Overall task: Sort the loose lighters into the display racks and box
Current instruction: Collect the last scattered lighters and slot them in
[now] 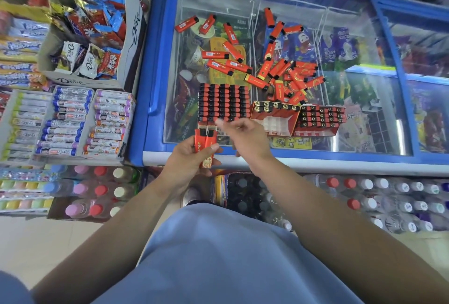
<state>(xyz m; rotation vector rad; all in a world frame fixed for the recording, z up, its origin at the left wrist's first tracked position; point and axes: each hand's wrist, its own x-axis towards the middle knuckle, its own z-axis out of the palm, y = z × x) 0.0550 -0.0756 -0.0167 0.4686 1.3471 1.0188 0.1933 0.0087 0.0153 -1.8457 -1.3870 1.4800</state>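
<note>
Two lighters (205, 144) gripped upright in the left hand (192, 157); right hand (245, 133) hovers beside, fingers loosely curled, holding nothing

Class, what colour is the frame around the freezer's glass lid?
Blue; the freezer frame shows best in the head view.

On the freezer's glass lid (279, 9), loose red lighters (289, 72) lie scattered at the far side. Nearer stand a full rack (223, 103), a partly filled box (274, 119) and another rack (320, 119) to its right. The left hand (192, 157) grips a few lighters (205, 144) (thumb across them); the right hand (245, 136) hovers with fingers loosely curled, holding nothing.
</note>
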